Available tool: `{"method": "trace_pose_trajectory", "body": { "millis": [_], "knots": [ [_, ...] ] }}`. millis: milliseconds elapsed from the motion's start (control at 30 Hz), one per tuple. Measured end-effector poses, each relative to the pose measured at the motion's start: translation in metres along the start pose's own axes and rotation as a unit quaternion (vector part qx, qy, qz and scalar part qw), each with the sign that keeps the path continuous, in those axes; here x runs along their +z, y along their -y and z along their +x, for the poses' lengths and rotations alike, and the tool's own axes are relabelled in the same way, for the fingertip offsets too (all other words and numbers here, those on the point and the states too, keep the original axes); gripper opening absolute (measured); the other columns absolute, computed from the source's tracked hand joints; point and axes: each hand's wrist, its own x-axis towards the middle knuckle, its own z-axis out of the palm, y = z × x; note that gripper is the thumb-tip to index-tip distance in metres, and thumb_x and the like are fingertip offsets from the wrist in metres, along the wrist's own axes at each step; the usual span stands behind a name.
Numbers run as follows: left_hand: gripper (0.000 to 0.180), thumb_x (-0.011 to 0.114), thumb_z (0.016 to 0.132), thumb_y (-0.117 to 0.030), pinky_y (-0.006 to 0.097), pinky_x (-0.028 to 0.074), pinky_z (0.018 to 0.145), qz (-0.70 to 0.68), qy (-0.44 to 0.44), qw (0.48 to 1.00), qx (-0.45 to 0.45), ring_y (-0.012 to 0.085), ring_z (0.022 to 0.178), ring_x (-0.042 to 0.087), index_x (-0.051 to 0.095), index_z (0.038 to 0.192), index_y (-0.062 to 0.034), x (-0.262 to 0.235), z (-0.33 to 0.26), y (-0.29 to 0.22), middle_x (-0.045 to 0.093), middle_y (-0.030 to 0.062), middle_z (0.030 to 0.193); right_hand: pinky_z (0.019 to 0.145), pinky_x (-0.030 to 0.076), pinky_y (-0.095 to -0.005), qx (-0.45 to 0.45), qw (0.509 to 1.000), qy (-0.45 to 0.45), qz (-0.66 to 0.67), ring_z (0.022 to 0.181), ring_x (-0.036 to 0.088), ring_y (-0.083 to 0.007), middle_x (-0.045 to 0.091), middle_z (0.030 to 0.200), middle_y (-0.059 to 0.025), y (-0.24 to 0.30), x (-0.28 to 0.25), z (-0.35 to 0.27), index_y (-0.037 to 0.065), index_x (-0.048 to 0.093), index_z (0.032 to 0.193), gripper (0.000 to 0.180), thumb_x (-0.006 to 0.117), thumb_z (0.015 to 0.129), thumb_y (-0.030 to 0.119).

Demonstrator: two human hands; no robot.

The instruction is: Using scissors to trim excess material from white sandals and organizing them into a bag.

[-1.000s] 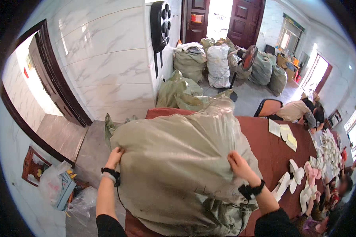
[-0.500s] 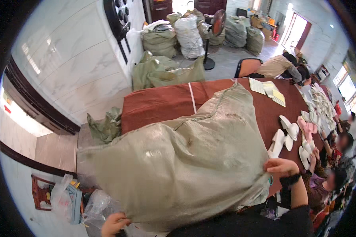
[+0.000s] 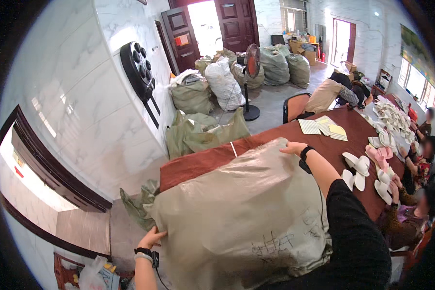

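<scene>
Both hands are gripping the bulky green sack; left hand clutching its lower corner, right hand grasping the far edge; since a moment ago the sack is lying further onto the counter, nearly settled.

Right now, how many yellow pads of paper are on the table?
3. They lie side by side on the table, far end: left pad, middle pad, right pad. The sack may hide more.

Large sack fills near table end; bare tabletop beyond it; slippers and paper pads crowd right side.
</scene>
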Motion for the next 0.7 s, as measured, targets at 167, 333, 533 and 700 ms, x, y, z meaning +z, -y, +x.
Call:
{"method": "trace_pose_trajectory", "body": {
  "millis": [167, 333, 533, 700],
  "knots": [
    [0.070, 0.051, 0.087, -0.053, 0.050, 0.042, 0.093, -0.036, 0.003, 0.998, -0.048, 0.0337, 0.117, 0.044, 0.033, 0.134, -0.0045, -0.045, 0.031, 0.014, 0.042, 0.0123, 0.133, 0.095, 0.041, -0.0403, 0.055, 0.995, 0.006, -0.087, 0.114, 0.052, -0.0334, 0.053, 0.123, -0.0221, -0.011, -0.017, 0.058, -0.003, 0.052, 0.121, 0.070, 0.047, 0.083, 0.056],
    [0.062, 0.044, 0.089, -0.057, 0.042, 0.048, 0.079, -0.230, -0.064, 0.970, -0.047, 0.0246, 0.101, 0.056, 0.051, 0.121, -0.0050, -0.074, 0.094, 0.033, 0.058, 0.0078, 0.112, 0.100, 0.035, -0.0416, 0.101, 0.994, -0.018, -0.034, 0.117, 0.050, -0.0324, 0.055, 0.122, -0.0196, -0.043, -0.003, 0.133, 0.001, 0.059, 0.115, 0.064, 0.040, 0.087, 0.055],
    [0.051, 0.057, 0.088, -0.044, 0.034, 0.050, 0.067, -0.291, -0.120, 0.948, -0.043, 0.0187, 0.081, 0.063, 0.057, 0.107, 0.0031, -0.071, 0.125, 0.016, 0.064, 0.0084, 0.096, 0.090, 0.042, -0.0487, 0.198, 0.951, 0.047, 0.234, 0.106, 0.055, -0.0375, 0.055, 0.119, -0.0210, -0.071, 0.026, 0.177, -0.001, 0.048, 0.126, 0.067, 0.043, 0.089, 0.054],
    [0.043, 0.059, 0.089, -0.035, 0.034, 0.051, 0.066, -0.256, -0.125, 0.957, -0.053, 0.0209, 0.079, 0.063, 0.057, 0.103, 0.0056, -0.088, 0.133, 0.054, 0.064, 0.0113, 0.094, 0.075, 0.049, -0.0428, 0.190, 0.930, 0.122, 0.289, 0.097, 0.058, -0.0332, 0.057, 0.114, -0.0195, -0.081, 0.042, 0.191, 0.000, 0.045, 0.128, 0.070, 0.063, 0.081, 0.049]
  ]
}}
